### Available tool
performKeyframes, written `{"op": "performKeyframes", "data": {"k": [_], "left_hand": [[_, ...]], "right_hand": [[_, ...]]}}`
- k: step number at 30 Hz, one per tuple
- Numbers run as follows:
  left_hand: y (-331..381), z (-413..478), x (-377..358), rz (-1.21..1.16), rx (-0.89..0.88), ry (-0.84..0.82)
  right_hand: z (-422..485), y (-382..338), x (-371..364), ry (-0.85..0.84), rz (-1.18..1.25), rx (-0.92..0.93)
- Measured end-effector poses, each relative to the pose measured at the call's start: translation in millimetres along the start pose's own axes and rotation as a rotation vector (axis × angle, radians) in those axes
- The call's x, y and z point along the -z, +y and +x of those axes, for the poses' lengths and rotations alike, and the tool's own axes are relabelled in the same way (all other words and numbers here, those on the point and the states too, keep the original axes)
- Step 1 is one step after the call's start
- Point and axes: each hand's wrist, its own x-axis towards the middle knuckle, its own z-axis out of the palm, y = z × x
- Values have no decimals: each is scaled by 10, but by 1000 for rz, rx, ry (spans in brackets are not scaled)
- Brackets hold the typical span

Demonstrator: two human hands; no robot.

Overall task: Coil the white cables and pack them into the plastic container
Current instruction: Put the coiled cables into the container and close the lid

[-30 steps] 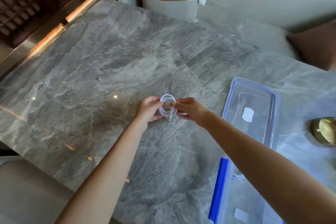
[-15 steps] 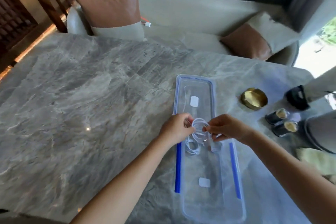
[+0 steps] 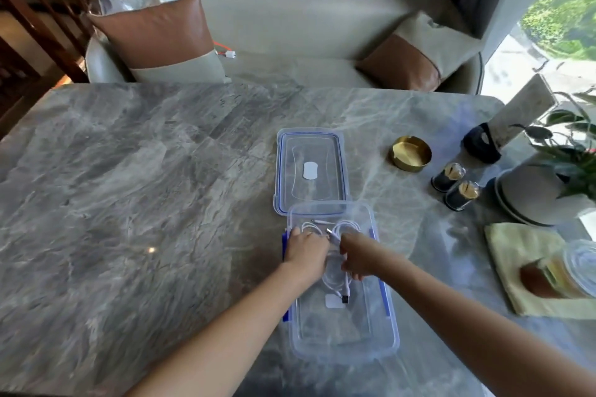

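White cables (image 3: 346, 229) lay as two loose loops at the far end of the plastic container (image 3: 332, 329). The container sat open on the worktop (image 3: 129, 203), its lid (image 3: 311, 171) lying just beyond the far rim. Both your hands were down inside it, near the middle. Your right hand (image 3: 358, 256) was pinching another coil (image 3: 332, 282), fingers and thumb curled round its turns. Your left hand (image 3: 306, 251) was knuckles-up with its fingers bent down into the container, and I could not tell whether it gripped the coil or only steadied it. The coil's dark connector (image 3: 345, 299) trailed out toward you across the container floor.

By the look of it, the step was seating this coil. It would have gone best if you had pressed the turns flat against the floor before easing your grip, since springy cable tends to open up once released. The trailing connector needed tucking inside the loop or under a turn, so that it could not pull the coil apart or catch under the lid. Setting the coil just beside the two far loops, not on top of them, would have kept them from tangling. That also left the bare near half free for more.
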Motion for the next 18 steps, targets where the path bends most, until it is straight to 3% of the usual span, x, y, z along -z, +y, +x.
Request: {"op": "performKeyframes", "data": {"k": [13,15,18], "left_hand": [[179,34,57,246,-90,-110],[150,12,123,141,-96,-50],[-54,9,290,-283,-43,92]], "right_hand": [[-69,118,-81,73,-224,32],[-143,149,90,91,-186,65],[-162,305,503,253,31,80]]}}
